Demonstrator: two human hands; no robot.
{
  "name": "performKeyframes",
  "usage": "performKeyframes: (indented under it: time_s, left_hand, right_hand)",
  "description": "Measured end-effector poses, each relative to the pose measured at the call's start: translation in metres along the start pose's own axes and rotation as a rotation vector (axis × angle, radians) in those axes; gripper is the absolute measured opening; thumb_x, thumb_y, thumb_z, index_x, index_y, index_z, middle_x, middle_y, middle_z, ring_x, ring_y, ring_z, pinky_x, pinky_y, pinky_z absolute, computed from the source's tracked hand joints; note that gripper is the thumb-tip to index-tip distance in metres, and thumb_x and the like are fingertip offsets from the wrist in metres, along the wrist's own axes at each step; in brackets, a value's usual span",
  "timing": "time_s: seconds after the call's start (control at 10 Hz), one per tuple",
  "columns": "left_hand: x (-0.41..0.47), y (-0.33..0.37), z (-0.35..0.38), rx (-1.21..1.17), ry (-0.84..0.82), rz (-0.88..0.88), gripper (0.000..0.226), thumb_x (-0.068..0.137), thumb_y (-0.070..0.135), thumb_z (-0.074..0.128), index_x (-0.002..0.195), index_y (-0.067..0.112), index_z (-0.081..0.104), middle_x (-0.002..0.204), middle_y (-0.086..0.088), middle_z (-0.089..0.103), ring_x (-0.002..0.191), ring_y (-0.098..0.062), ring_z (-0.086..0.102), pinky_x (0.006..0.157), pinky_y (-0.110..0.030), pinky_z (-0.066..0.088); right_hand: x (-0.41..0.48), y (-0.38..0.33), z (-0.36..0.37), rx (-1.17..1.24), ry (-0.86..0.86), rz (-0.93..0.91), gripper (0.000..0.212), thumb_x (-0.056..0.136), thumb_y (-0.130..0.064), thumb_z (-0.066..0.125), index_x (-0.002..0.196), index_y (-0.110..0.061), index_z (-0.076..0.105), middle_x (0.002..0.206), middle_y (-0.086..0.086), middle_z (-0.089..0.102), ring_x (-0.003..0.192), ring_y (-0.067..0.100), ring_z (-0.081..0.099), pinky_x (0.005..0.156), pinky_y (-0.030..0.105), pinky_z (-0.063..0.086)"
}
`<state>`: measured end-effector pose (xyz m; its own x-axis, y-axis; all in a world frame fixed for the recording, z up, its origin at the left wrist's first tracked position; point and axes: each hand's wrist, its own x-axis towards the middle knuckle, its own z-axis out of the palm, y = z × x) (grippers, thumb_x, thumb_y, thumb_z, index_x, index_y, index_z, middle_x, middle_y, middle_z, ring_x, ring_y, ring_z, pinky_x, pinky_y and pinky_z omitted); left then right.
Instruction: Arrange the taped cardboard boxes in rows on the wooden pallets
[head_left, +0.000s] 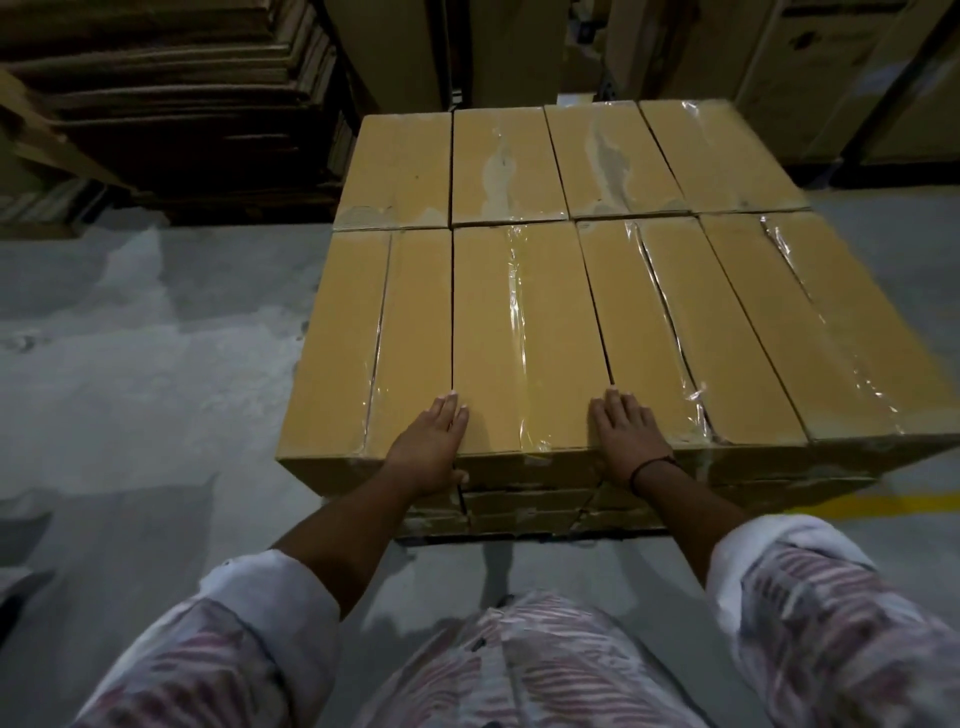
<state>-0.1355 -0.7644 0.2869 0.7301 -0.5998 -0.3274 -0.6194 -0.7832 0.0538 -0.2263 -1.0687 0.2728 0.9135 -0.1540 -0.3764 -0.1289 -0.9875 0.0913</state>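
At far left, a stack of flattened cardboard (156, 104) rises beside bare concrete floor (130, 364), which runs open along the left flank of the load. A person's left hand (434, 441) lies flat on the top layer of taped cardboard boxes (363, 322), fingers (447, 410) straight and together across the seam between the first and second boxes of the near row, thumb at the front edge. The second box (519, 338) sits between the two hands, flush with its neighbours. The right hand (623, 436), a dark band (649, 467) at the wrist, rests palm-down on the seam at that box's right side, its fingers likewise straight and close together. Four boxes fill the near row; four more form the far row (571, 161), butted end to end against them. Lower layers show beneath the front edge. At right, a yellow line (883, 504) marks the floor, and tall cartons (831, 78) stand close behind the load.
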Motion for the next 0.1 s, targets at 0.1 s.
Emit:
performKeyframes:
  time_s: [0.1]
  left_hand:
    - [-0.0243,0.0136,-0.0023,-0.063,0.049,-0.018,0.105,0.094,0.051,0.066,0.163,0.016,-0.004,0.170,-0.011,-0.014,0.158,-0.029,-0.007,0.126,-0.040,0.008]
  right_hand:
    - [-0.0162,-0.0196,0.0011,0.079,0.075,-0.023,0.097,0.095,-0.053,0.058,0.161,-0.014,-0.001,0.169,0.015,-0.002,0.155,0.037,0.000,0.126,0.050,0.007]
